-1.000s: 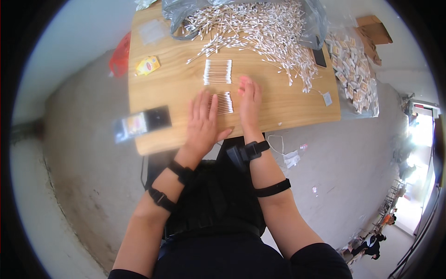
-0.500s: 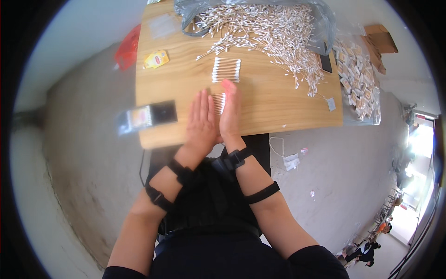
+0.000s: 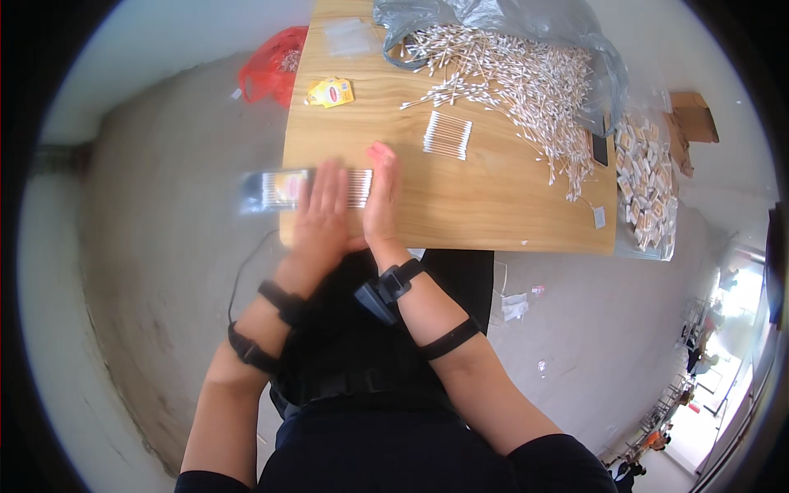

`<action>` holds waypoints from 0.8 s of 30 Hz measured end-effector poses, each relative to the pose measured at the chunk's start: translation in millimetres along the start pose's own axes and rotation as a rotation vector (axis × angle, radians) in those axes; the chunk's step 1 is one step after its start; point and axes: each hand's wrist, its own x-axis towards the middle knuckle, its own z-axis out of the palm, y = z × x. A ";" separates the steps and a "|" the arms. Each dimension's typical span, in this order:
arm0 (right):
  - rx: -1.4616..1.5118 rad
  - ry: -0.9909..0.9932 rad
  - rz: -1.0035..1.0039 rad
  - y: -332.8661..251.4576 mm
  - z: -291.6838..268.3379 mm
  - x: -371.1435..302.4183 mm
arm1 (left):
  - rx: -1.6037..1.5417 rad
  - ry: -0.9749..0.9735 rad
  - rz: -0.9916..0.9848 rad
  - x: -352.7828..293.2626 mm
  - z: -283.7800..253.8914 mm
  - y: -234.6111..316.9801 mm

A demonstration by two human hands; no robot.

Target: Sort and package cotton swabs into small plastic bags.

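Observation:
My left hand (image 3: 321, 215) lies flat with fingers stretched out, slightly blurred, over the inner end of a clear plastic bag (image 3: 253, 193). A yellow and white card shows inside the bag, with swab tips at its left. Against the row's right end stands my right hand (image 3: 380, 197) on its edge, fingers extended and holding nothing. Between my hands a row of cotton swabs (image 3: 360, 187) lies side by side; my left hand hides whether it reaches into the bag. A second neat row of cotton swabs (image 3: 447, 135) lies farther back to the right.
A grey plastic bag (image 3: 501, 16) spills a heap of loose swabs (image 3: 526, 74) at the back. Yellow cards (image 3: 331, 92) and clear sleeves (image 3: 349, 37) lie back left. A phone (image 3: 600, 149) and a bag of small packs (image 3: 645, 181) are right. A red bag (image 3: 267, 70) hangs left.
Both hands have moved left with the swab row between them. My left hand now overlaps the clear bag, which lay apart from it before. The whole view has shifted somewhat.

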 end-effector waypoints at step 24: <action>-1.136 -0.189 -0.589 1.4 20.5 25.0 | 0.043 0.055 -0.194 -4.1 -14.2 -10.4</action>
